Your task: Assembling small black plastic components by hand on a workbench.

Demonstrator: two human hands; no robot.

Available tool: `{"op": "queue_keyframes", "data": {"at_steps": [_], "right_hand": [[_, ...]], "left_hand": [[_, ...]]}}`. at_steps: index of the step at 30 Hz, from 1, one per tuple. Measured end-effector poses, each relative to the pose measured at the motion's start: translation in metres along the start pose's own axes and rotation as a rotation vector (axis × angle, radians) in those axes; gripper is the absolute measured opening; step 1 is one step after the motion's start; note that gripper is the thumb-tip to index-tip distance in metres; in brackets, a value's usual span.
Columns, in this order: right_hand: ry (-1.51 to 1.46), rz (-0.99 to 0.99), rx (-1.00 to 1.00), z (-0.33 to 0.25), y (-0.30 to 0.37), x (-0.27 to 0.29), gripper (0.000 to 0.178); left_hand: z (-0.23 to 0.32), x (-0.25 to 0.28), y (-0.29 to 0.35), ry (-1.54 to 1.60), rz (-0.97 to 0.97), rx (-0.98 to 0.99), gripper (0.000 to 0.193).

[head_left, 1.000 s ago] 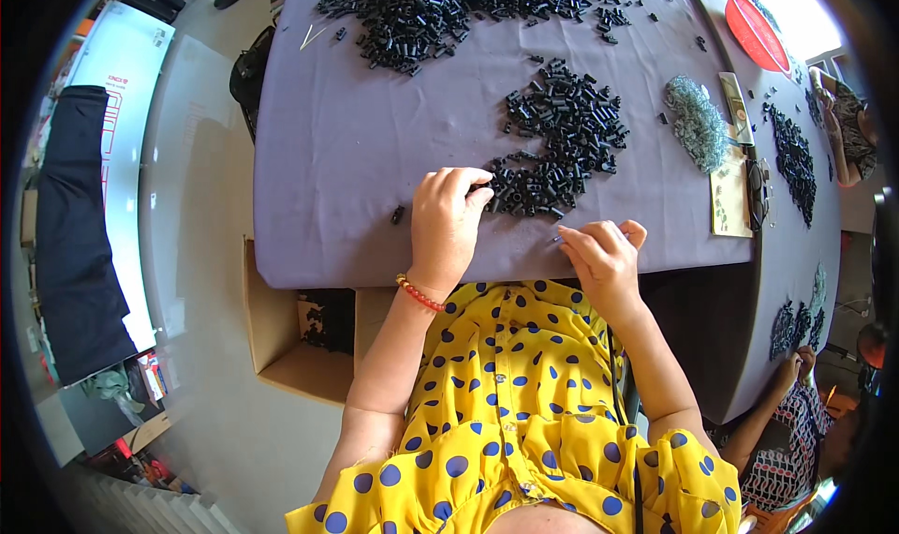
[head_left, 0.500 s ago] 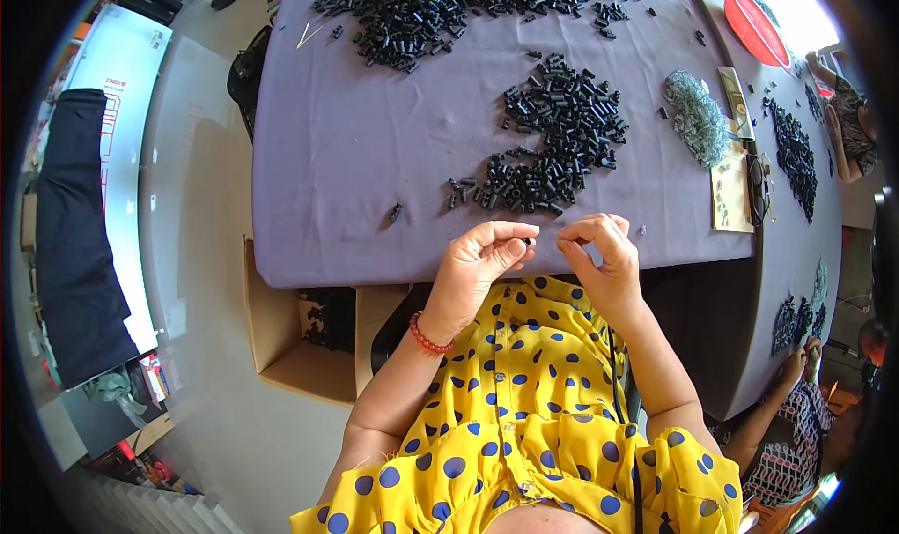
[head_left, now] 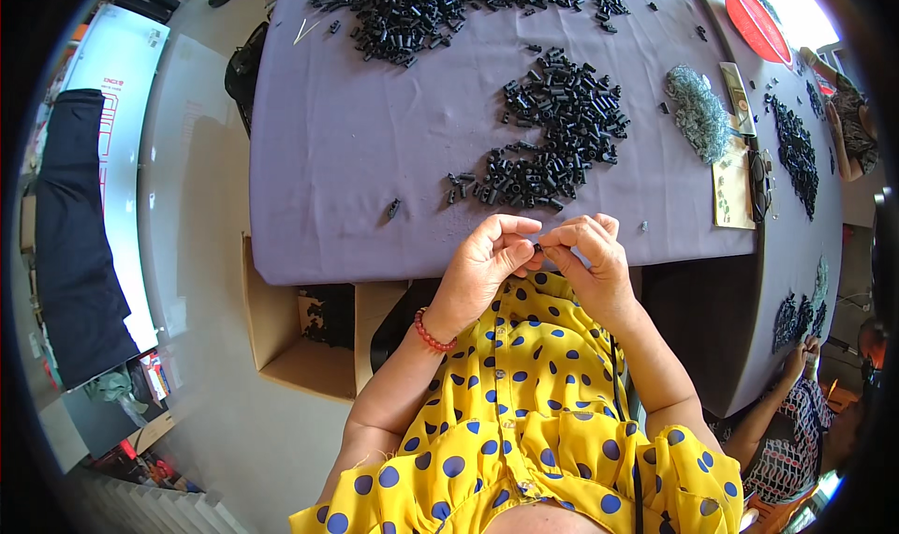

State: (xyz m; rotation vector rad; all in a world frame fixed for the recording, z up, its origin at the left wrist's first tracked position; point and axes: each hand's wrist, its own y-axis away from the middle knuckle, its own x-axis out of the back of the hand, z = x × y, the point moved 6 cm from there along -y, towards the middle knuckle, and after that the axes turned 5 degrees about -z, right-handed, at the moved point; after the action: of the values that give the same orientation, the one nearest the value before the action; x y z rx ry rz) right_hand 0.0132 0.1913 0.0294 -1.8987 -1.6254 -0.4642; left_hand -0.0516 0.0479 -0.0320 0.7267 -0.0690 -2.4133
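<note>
Just in front of the table's near edge, my left hand (head_left: pixel 476 270) pinches a small black plastic part (head_left: pixel 537 248) between thumb and forefinger. My right hand (head_left: pixel 601 264) meets it from the other side, thumb and fingertips pressed together against the part. Whatever the right fingertips hold is too small to make out. Beyond both hands a curved heap of short black tubular parts (head_left: pixel 585 131) lies on the purple-grey tablecloth (head_left: pixel 346 169). One black piece (head_left: pixel 393 209) lies apart to the left, and a tiny clear piece (head_left: pixel 643 226) lies right of my hands.
A larger heap of black parts (head_left: pixel 403 19) covers the far side. To the right are a pile of small silvery pieces (head_left: pixel 698 112), a yellowish card (head_left: pixel 732 197), eyeglasses (head_left: pixel 760 183) and a red basket (head_left: pixel 757 23). Below the table stands a cardboard box (head_left: pixel 290 370). Co-workers' hands (head_left: pixel 803 351) show at right.
My right hand has moved left and closed the gap, so its fingertips now touch the black part in my left hand. The left hand has barely shifted.
</note>
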Motion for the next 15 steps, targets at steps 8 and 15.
{"op": "queue_keyframes", "data": {"at_steps": [8,15], "right_hand": [[0.136,-0.008,0.099,-0.008,-0.001,0.001,0.021],[0.205,-0.014,0.083,-0.011,0.001,0.000,0.031]], "left_hand": [[-0.003,0.001,-0.001,-0.022,-0.006,0.012,0.029],[-0.006,0.004,-0.001,0.005,0.007,0.033,0.027]]}}
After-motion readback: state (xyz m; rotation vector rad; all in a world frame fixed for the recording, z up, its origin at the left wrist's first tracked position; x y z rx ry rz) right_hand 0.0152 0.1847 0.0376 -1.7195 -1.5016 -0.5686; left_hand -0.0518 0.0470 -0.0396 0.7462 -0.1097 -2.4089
